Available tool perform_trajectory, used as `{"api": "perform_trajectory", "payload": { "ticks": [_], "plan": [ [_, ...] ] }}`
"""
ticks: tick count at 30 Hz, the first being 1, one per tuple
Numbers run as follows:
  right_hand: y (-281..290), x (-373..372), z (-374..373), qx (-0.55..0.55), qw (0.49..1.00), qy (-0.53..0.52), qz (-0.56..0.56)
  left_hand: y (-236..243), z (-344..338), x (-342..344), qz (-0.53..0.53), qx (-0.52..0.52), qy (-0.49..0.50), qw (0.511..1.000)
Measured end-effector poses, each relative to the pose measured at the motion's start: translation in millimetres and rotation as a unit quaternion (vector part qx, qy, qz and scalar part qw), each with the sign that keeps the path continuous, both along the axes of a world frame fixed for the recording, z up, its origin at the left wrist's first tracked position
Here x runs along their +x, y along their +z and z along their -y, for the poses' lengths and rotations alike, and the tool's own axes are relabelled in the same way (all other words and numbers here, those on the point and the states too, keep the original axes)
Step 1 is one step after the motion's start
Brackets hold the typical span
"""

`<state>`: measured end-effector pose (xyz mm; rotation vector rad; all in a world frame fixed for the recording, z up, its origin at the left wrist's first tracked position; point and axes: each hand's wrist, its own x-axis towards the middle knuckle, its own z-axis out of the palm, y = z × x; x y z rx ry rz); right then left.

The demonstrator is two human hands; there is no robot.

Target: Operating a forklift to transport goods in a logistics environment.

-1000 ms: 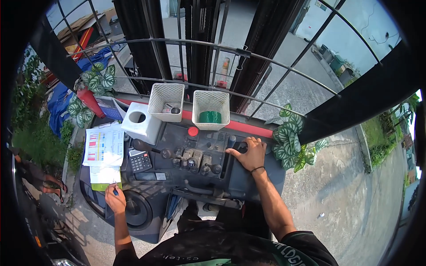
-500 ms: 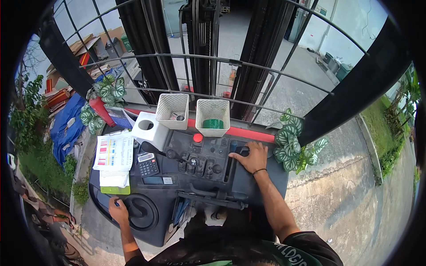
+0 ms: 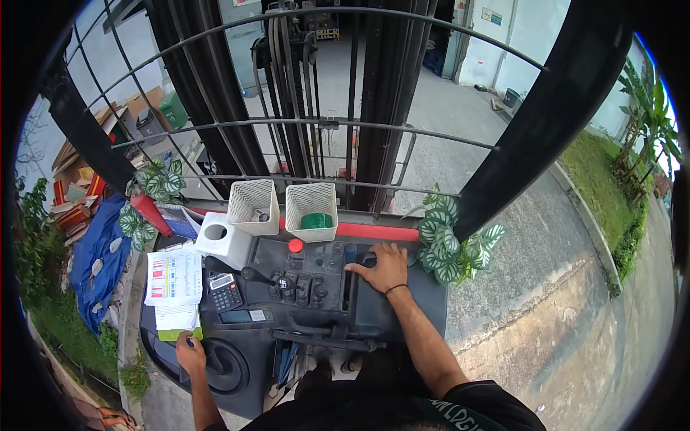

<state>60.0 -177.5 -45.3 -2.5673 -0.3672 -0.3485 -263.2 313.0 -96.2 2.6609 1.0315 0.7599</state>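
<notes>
My left hand (image 3: 190, 352) is closed on a small blue object (image 3: 190, 343) at the steering wheel (image 3: 236, 366), just below the green clipboard (image 3: 169, 335) and its papers (image 3: 172, 276). My right hand (image 3: 386, 267) grips a black control handle (image 3: 369, 260) at the console's right side, thumb stretched toward the left. Between my hands are levers with black knobs (image 3: 282, 286), a red button (image 3: 295, 246), a calculator (image 3: 224, 291) and a grey-screened device (image 3: 243, 316). A white tissue box (image 3: 224, 248) stands behind the calculator.
Mesh baskets (image 3: 312, 205), potted plants (image 3: 442, 241) and a red extinguisher (image 3: 147, 212) line the console. Beyond the bars (image 3: 327, 126) and mast (image 3: 384, 86) are a doorway, bins (image 3: 172, 110), boards and a blue tarp (image 3: 100, 266) left, a concrete drive (image 3: 525, 323) and grass right.
The view has shifted: the console sits lower and the doorway shows more, while the tarp and wall outside have moved in the frame. Both hands keep their places on the console.
</notes>
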Motion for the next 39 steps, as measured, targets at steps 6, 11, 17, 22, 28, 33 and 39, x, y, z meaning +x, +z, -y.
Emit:
{"api": "perform_trajectory", "payload": {
  "ticks": [6,11,17,22,28,33,39],
  "plan": [
    [15.3,15.2,10.2,-0.014,1.0,-0.002,-0.006,2.5,14.2,25.5,0.003,0.003,-0.028,1.0],
    [5.1,12.5,5.3,-0.002,1.0,-0.003,0.002,-2.5,-5.3,8.0,0.025,0.013,-0.004,1.0],
    [2.5,0.1,13.7,0.008,1.0,-0.002,-0.002,-1.4,4.6,-34.2,0.028,0.014,0.026,0.999],
    [7.7,6.6,20.3,0.005,1.0,-0.009,-0.006,-13.3,20.8,-66.1,0.025,0.029,0.054,0.998],
    [3.4,10.2,27.5,0.014,1.0,0.002,-0.017,-11.6,62.4,-95.6,0.049,0.011,0.041,0.998],
    [8.7,14.3,38.0,0.008,1.0,0.004,-0.013,-1.4,107.0,-97.3,0.052,-0.008,0.061,0.997],
    [-1.8,18.7,41.7,0.024,1.0,0.009,0.018,-42.7,115.7,-114.5,0.021,0.059,0.024,0.998]
  ]
}}
